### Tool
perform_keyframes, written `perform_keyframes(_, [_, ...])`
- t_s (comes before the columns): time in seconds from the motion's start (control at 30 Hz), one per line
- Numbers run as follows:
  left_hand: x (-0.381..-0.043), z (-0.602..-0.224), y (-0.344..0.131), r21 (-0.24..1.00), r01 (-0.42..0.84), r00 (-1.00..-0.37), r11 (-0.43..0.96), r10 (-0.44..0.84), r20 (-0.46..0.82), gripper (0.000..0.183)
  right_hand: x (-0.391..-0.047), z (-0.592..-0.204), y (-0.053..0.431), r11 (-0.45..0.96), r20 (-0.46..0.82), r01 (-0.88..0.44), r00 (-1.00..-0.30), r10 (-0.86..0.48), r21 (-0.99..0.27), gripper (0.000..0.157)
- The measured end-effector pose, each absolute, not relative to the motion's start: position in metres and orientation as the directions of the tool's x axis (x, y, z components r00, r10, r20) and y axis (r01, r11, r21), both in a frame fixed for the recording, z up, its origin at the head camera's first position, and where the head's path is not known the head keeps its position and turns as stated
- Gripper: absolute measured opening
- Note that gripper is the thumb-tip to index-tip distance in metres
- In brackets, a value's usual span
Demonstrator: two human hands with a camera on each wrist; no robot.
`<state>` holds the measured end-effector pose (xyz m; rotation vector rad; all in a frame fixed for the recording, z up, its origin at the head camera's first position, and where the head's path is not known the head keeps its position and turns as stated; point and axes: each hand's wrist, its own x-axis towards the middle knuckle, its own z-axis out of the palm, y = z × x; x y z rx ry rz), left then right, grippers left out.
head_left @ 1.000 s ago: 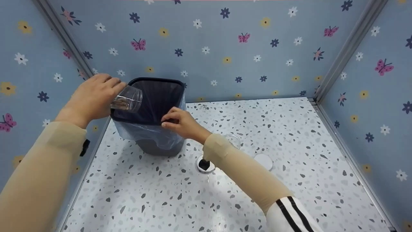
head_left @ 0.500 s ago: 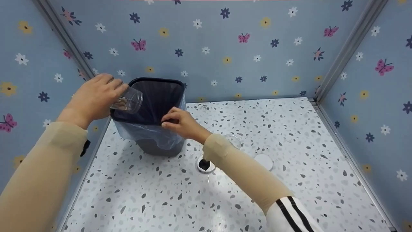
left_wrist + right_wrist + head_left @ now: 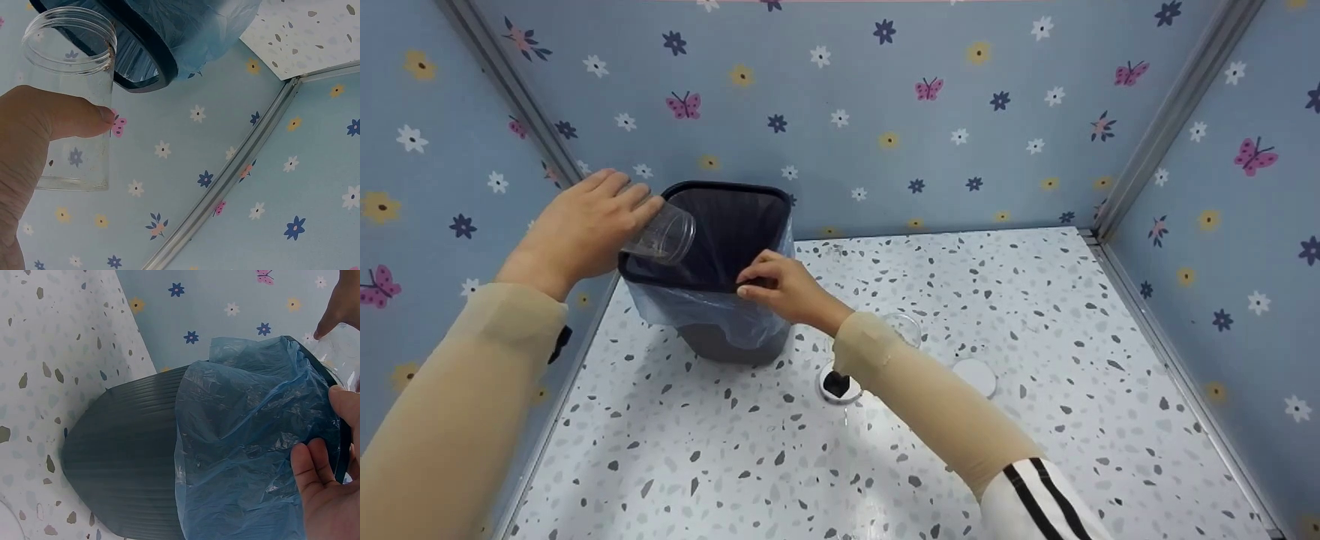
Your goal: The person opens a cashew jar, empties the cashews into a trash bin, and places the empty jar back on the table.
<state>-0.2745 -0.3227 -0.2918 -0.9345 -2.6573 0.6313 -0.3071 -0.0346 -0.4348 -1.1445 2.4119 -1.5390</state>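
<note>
My left hand (image 3: pixel 585 225) grips a clear jar (image 3: pixel 666 236), tipped on its side with its mouth over the bin's opening. In the left wrist view the thumb lies across the jar (image 3: pixel 79 154); its walls look nearly bare, with a few brown specks near the mouth and one dark bit lower down. A dark grey trash bin (image 3: pixel 731 346) wears a translucent blue bag (image 3: pixel 690 304) folded over its black rim. My right hand (image 3: pixel 784 289) pinches the near right of that rim, thumb on one side and fingers on the bag in the right wrist view.
On the speckled white surface (image 3: pixel 720 465), a round white container (image 3: pixel 850 391) with something dark inside stands near the right forearm. Beyond that forearm lie a clear round piece (image 3: pixel 906 330) and a white disc (image 3: pixel 976 376). Flowered panels (image 3: pixel 840 97) enclose the back and sides.
Brown bits seen inside the jar earlier no longer show there in the head view. The left hand and jar have shifted slightly right; the right hand stays put on the rim.
</note>
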Motion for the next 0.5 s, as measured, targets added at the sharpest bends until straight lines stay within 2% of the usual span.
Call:
perform_keyframes(0.2, [-0.273,-0.294,-0.324,-0.423,0.531,-0.754,0.734,0.637,0.16,0.069,-0.307,-0.434,-0.034,0.232,0.329,-0.56,-0.72,-0.611,-0.795,0.022])
perform_keyframes(0.33, [-0.273,-0.299,-0.326,-0.323,0.531,-0.746,0.784,0.613,0.261,0.072,-0.306,-0.433,-0.033,0.234,0.325,-0.557,-0.722,-0.611,-0.797,0.022])
perform_keyframes(0.5, [-0.271,-0.307,-0.331,-0.181,0.509,-0.768,0.842,0.539,0.346,0.073,-0.306,-0.433,-0.032,0.229,0.32,-0.55,-0.722,-0.613,-0.803,0.021])
